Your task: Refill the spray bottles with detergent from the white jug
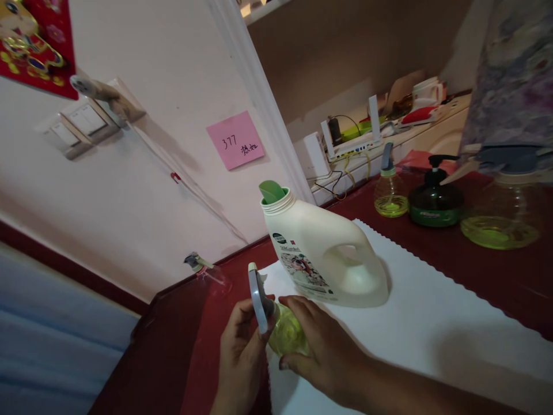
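A small clear spray bottle (287,333) with yellow-green liquid is held between both hands near the bottom middle. My left hand (239,357) is closed around its grey trigger head (258,298). My right hand (322,346) wraps the bottle's body from the right. Just behind them stands a cream detergent jug (328,256) with a handle, a printed label and an open green spout, on a white cloth (432,311).
An empty clear spray bottle (207,271) stands at the left on the dark red table (496,271). Two more spray bottles (390,193) (503,213) with yellow liquid and a dark pump bottle (434,202) stand at the back right. Router and cables (349,138) sit on the ledge behind.
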The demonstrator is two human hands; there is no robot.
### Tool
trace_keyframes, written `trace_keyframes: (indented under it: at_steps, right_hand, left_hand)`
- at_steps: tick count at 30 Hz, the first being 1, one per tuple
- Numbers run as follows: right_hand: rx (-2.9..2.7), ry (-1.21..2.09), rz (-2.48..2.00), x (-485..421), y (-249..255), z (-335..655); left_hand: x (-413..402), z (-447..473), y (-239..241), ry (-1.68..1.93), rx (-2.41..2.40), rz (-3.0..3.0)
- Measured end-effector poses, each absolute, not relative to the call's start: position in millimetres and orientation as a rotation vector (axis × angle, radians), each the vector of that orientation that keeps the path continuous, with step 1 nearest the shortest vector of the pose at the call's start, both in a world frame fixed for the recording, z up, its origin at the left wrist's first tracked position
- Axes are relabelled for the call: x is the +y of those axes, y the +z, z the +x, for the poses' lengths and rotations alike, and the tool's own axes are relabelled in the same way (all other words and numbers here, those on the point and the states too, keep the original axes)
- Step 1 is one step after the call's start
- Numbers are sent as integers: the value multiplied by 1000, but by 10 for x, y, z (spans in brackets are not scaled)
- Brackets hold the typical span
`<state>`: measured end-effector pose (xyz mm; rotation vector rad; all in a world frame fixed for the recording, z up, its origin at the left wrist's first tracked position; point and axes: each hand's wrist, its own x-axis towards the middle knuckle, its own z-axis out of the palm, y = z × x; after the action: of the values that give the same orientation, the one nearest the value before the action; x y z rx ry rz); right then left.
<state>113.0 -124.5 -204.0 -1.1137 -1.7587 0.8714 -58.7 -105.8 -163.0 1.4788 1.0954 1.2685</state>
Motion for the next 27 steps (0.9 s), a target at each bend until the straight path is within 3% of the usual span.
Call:
trace_keyframes:
  at_steps: [11, 18, 22, 27]
  right_hand:
    - [-1802, 856, -1145, -1277, -2073, 1112]
    - [-1820, 130, -782, -1195, -1582, 1335]
    - [-2258, -34, -652, -930, -1181, 1416]
    - [-2375, -137, -641, -719, -1133, 1395]
  left_hand:
    - [-1036, -564, -1645, 1290, 1100, 1551]
    - [-1036, -547, -1628, 1318, 1032, 1540]
    - [-1031, -510, -1632, 1377, 1027, 1474]
    - [-1031, -519, -1655, 1303, 1046, 1528]
